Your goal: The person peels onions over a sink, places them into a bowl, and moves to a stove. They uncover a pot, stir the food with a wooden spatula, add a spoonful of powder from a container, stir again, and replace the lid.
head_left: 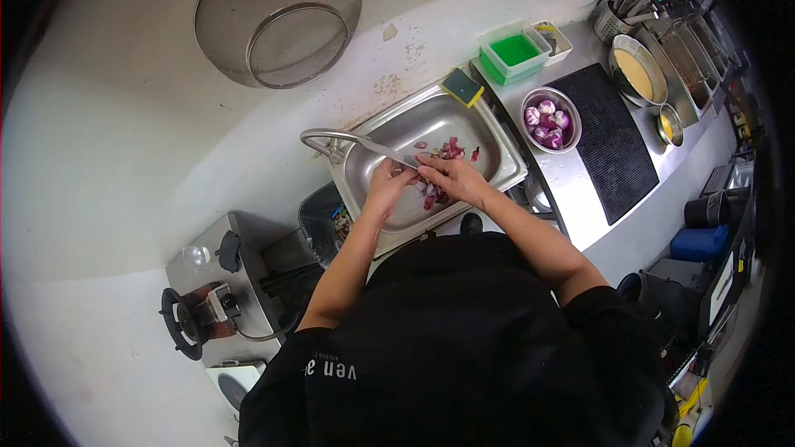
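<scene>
Over the steel sink (368,164), my two hands meet just below the tip of the curved tap (331,134). A pale streak runs from the spout towards my fingers; it looks like water. My left hand (387,189) has its fingers curled in, and what they hold is hidden. My right hand (457,179) reaches in from the other side, fingers bent and pressed together at the same spot; what is in them is too small to make out. Purple onion skins (451,149) lie scattered in the basin around and under my hands.
Right of the sink, a steel bowl (577,134) holds several peeled purple onions beside a black mat (603,145). A sponge (462,88) rests on the sink's rim, near a tub of green liquid (515,51). A lined bin (319,219) stands left; large strainers (281,21) hang above.
</scene>
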Demonstrator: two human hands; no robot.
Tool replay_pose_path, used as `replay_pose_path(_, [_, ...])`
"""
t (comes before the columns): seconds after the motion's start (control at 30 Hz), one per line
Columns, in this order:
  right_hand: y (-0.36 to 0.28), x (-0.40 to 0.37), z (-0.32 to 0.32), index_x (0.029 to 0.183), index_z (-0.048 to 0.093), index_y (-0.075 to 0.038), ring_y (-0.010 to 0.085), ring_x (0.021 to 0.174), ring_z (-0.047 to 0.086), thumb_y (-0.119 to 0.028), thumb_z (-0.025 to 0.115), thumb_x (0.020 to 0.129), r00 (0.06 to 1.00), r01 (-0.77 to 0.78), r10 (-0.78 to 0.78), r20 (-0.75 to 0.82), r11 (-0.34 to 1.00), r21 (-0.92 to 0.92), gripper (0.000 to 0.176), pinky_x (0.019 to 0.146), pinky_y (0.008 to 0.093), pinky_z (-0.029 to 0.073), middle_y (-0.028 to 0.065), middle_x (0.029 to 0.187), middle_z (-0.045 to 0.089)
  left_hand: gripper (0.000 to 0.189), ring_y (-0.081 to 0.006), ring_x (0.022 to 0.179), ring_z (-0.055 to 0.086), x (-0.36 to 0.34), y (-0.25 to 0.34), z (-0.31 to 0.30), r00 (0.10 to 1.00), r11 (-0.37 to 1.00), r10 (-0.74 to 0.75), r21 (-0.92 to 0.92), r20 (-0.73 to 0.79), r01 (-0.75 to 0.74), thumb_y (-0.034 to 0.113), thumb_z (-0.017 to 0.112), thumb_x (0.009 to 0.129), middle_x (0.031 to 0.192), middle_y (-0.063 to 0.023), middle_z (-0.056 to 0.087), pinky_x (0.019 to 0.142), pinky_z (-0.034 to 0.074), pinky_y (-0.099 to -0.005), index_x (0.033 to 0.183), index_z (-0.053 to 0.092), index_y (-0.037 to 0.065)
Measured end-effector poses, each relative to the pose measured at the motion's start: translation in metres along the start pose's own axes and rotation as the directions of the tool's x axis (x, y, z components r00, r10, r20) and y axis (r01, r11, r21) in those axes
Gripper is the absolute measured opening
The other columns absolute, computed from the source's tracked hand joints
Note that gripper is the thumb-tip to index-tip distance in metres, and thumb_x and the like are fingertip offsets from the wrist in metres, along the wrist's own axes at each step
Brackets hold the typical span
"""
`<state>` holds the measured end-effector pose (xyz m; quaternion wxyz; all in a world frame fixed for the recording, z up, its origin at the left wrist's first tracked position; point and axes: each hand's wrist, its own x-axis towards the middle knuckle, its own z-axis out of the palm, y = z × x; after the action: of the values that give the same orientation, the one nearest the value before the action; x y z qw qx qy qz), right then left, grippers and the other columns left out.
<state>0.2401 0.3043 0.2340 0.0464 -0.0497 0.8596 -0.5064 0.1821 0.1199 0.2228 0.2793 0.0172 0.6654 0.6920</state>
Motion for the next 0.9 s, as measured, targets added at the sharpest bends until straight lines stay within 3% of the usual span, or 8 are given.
replay_pose_path(0.1, [-0.001,-0.002,0.000,0.119,0.061,-0.006,0.0195,0.058,0.059,-0.046,0.052,0.092,0.999,-0.023,0.035,-0.041,0.968,0.250,0.050,0.063,0.0345,0.047,0.0090,0.063,0.062,0.031,-0.0178,0.090,0.062,0.003,-0.009,-0.004,0.999,0.997,0.047,0.061,0.025,-0.049,0.006,0.064,0.086,0.102,-0.0103,0.062,0.078,0.052,-0.0294,0.114,0.054,-0.001])
replay_pose_path(0.17, [-0.003,-0.002,-0.003,0.095,0.068,-0.002,0.0121,0.051,0.053,-0.045,0.052,0.093,0.969,-0.244,0.229,0.088,0.864,0.441,0.046,0.052,0.0296,0.043,0.0015,0.058,0.057,0.033,-0.0173,0.091,0.061,0.002,-0.010,-0.007,0.997,0.998,0.056,0.037,0.045,-0.058,0.008,0.064,0.087,0.104,-0.0095,0.062,0.079,0.052,-0.0295,0.117,0.054,-0.001])
replay_pose_path(0.2, [-0.003,-0.002,-0.005,0.095,0.068,-0.002,0.0121,0.051,0.053,-0.045,0.052,0.093,0.970,-0.242,0.227,0.088,0.865,0.439,0.046,0.052,0.0296,0.043,0.0015,0.058,0.057,0.035,-0.0168,0.093,0.061,0.001,-0.008,-0.006,0.996,0.998,0.065,0.012,0.062,-0.066,0.010,0.064,0.088,0.105,-0.0087,0.061,0.080,0.051,-0.0295,0.119,0.053,0.000])
replay_pose_path(0.27, [-0.003,0.000,-0.011,0.070,0.060,-0.006,0.0084,0.041,0.043,-0.046,0.049,0.095,0.911,-0.397,0.374,0.174,0.679,0.617,0.048,0.040,0.0249,0.032,-0.0015,0.051,0.047,0.035,-0.0164,0.094,0.060,-0.003,-0.005,-0.006,0.992,0.996,0.071,-0.062,0.106,-0.065,0.008,0.062,0.088,0.107,-0.0086,0.061,0.082,0.050,-0.0302,0.121,0.052,0.001])
replay_pose_path(0.37, [-0.004,0.001,-0.014,0.062,0.052,-0.012,0.0070,0.034,0.034,-0.046,0.049,0.095,0.902,-0.424,0.379,0.209,0.682,0.596,0.048,0.034,0.0245,0.023,-0.0017,0.046,0.040,0.037,-0.0163,0.098,0.058,-0.009,-0.003,-0.002,0.982,0.965,0.080,-0.259,0.173,-0.033,0.007,0.058,0.091,0.113,-0.0083,0.059,0.087,0.048,-0.0319,0.126,0.049,0.002])
replay_pose_path(0.6, [-0.004,0.008,-0.017,0.070,0.055,-0.009,0.0105,0.030,0.035,-0.049,0.047,0.095,0.884,-0.457,0.408,0.229,0.649,0.608,0.048,0.031,0.0269,0.025,0.0002,0.042,0.040,0.043,-0.0193,0.098,0.059,-0.010,-0.019,-0.021,0.932,0.755,0.110,-0.639,0.346,0.148,0.017,0.052,0.095,0.120,-0.0104,0.055,0.089,0.048,-0.0329,0.135,0.041,0.009])
replay_pose_path(0.8, [-0.003,0.009,-0.020,0.086,0.063,-0.004,0.0096,0.031,0.035,-0.049,0.046,0.095,0.869,-0.484,0.450,0.205,0.688,0.540,0.049,0.031,0.0257,0.023,0.0006,0.044,0.040,0.044,-0.0180,0.097,0.059,-0.012,-0.012,-0.018,0.971,0.816,0.049,-0.570,0.236,0.098,0.015,0.054,0.094,0.114,-0.0085,0.056,0.088,0.047,-0.0324,0.135,0.041,0.009])
replay_pose_path(0.9, [-0.002,0.007,-0.010,0.106,0.064,0.000,0.0145,0.039,0.047,-0.050,0.048,0.093,0.878,-0.475,0.392,0.273,0.777,0.413,0.053,0.038,0.0295,0.036,0.0040,0.049,0.050,0.040,-0.0170,0.098,0.058,-0.011,-0.014,-0.010,0.991,0.888,0.061,-0.461,0.117,0.000,0.009,0.056,0.093,0.112,-0.0073,0.057,0.088,0.047,-0.0325,0.131,0.044,0.009])
